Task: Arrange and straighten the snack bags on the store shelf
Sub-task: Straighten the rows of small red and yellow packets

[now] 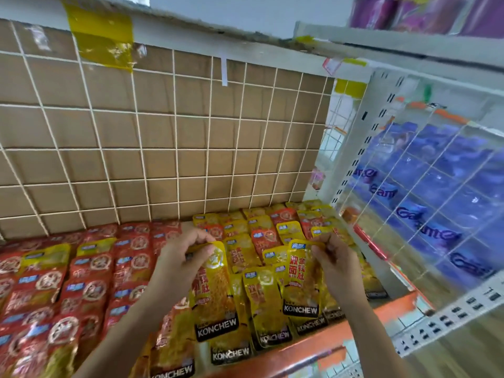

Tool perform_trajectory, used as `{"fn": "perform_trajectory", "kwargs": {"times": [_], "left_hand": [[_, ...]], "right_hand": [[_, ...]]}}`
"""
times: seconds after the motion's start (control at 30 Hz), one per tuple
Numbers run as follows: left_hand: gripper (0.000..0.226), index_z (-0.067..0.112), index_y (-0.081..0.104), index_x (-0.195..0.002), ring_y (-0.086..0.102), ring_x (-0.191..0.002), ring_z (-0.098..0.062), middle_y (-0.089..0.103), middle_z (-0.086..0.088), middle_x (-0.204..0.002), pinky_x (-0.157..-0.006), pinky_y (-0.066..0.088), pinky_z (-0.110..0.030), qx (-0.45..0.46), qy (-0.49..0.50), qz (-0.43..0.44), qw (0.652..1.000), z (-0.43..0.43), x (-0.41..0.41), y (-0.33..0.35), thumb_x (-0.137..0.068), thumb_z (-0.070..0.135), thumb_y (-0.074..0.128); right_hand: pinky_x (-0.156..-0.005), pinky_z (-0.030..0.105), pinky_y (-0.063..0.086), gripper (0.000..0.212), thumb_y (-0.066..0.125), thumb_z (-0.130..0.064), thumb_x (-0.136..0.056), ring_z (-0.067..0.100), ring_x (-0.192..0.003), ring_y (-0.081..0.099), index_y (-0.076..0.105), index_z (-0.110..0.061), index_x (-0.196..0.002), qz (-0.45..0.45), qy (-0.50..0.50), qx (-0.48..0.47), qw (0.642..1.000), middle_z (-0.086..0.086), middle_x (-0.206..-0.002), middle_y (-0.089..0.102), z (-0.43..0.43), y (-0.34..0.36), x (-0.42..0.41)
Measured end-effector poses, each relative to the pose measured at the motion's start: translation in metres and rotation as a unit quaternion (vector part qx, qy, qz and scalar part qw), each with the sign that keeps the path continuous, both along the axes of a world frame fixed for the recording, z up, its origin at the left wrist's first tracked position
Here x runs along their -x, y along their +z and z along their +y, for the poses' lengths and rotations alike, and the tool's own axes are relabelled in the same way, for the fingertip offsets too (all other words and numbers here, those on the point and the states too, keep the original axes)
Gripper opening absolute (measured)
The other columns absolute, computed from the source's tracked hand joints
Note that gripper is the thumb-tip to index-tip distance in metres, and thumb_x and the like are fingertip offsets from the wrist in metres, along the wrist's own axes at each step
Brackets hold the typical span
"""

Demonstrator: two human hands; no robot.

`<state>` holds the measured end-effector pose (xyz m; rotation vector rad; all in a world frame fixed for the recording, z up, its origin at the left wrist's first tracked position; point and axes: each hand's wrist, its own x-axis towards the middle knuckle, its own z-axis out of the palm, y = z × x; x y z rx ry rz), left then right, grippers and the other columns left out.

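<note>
Bags, glossy yellow, overlap on the shelf; my left hand pinches one bag, my right hand pinches a second bag; wire grid behind.

- Left hand, lower centre of the frame: thumb and fingers curled, pinching the top of the left yellow bag.
- Right hand, just to its right: fingertips pinch the right yellow bag at its top edge.
- Both forearms (bare) rise from the bottom edge.
</note>
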<state>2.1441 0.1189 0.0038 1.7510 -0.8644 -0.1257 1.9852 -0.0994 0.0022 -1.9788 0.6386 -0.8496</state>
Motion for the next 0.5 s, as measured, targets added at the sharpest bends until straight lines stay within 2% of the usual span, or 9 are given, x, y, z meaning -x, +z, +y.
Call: {"fn": "perform_trajectory", "kwargs": {"times": [0.13,0.23,0.27,0.3,0.33,0.4,0.43,0.5], "left_hand": [[0.017,0.019,0.061,-0.08,0.059,-0.066,-0.006,0.064,0.005,-0.07,-0.059,0.043,-0.013,-0.039,0.002,0.026,0.999,-0.02,0.013,-0.011,-0.087,0.003,0.06],[0.021,0.027,0.06,-0.08,0.062,-0.072,-0.019,0.066,0.004,-0.075,-0.067,0.05,-0.037,-0.091,0.024,0.032,0.995,-0.03,0.018,-0.023,-0.087,0.007,0.061],[0.022,0.029,0.06,-0.081,0.063,-0.074,-0.022,0.067,0.004,-0.078,-0.069,0.051,-0.04,-0.106,0.031,0.032,0.993,-0.033,0.019,-0.026,-0.087,0.008,0.061],[0.023,0.031,0.059,-0.082,0.063,-0.075,-0.018,0.067,0.006,-0.08,-0.069,0.052,-0.039,-0.117,0.036,0.03,0.992,-0.035,0.02,-0.028,-0.087,0.008,0.06],[0.025,0.033,0.058,-0.083,0.063,-0.076,-0.01,0.066,0.009,-0.081,-0.068,0.052,-0.03,-0.126,0.041,0.028,0.991,-0.036,0.02,-0.031,-0.087,0.009,0.061],[0.029,0.037,0.057,-0.083,0.06,-0.078,0.007,0.064,0.017,-0.084,-0.066,0.046,-0.01,-0.133,0.052,0.019,0.99,-0.037,0.021,-0.032,-0.087,0.008,0.061],[0.03,0.037,0.056,-0.084,0.058,-0.079,0.011,0.063,0.02,-0.085,-0.066,0.044,-0.007,-0.137,0.058,0.016,0.989,-0.037,0.02,-0.032,-0.086,0.008,0.061],[0.029,0.037,0.055,-0.085,0.058,-0.079,0.008,0.062,0.02,-0.086,-0.066,0.045,-0.008,-0.153,0.066,0.009,0.986,-0.036,0.021,-0.035,-0.086,0.008,0.062]], "right_hand": [[-0.044,0.018,0.037,0.021,0.053,0.004,-0.087,0.004,-0.043,0.047,0.056,-0.015,-0.077,0.032,0.031,-0.001,0.999,-0.007,-0.05,0.055,-0.019,-0.008,0.005],[-0.052,0.027,0.044,0.026,0.057,-0.002,-0.087,0.014,-0.052,0.053,0.056,-0.026,-0.078,0.085,0.044,0.027,0.995,-0.003,-0.057,0.058,-0.033,-0.023,0.005],[-0.055,0.025,0.045,0.028,0.058,-0.003,-0.087,0.014,-0.056,0.054,0.055,-0.028,-0.077,0.102,0.052,0.031,0.993,-0.003,-0.059,0.058,-0.037,-0.028,0.004],[-0.056,0.018,0.042,0.03,0.058,-0.003,-0.086,0.01,-0.059,0.054,0.053,-0.03,-0.077,0.112,0.06,0.038,0.991,-0.005,-0.062,0.057,-0.038,-0.031,0.002],[-0.057,0.013,0.039,0.031,0.059,-0.002,-0.086,0.006,-0.061,0.054,0.051,-0.031,-0.077,0.118,0.067,0.046,0.99,-0.008,-0.065,0.057,-0.039,-0.035,-0.001],[-0.059,0.016,0.038,0.033,0.059,-0.004,-0.086,0.003,-0.065,0.054,0.049,-0.034,-0.077,0.133,0.083,0.049,0.986,-0.011,-0.069,0.057,-0.039,-0.041,-0.005],[-0.06,0.018,0.038,0.032,0.059,-0.006,-0.086,0.001,-0.067,0.055,0.048,-0.035,-0.077,0.143,0.091,0.044,0.985,-0.01,-0.07,0.059,-0.039,-0.045,-0.007],[-0.061,0.016,0.038,0.026,0.059,-0.01,-0.088,0.002,-0.071,0.056,0.049,-0.033,-0.08,0.156,0.099,0.041,0.982,-0.01,-0.076,0.061,-0.04,-0.051,-0.01]]}}
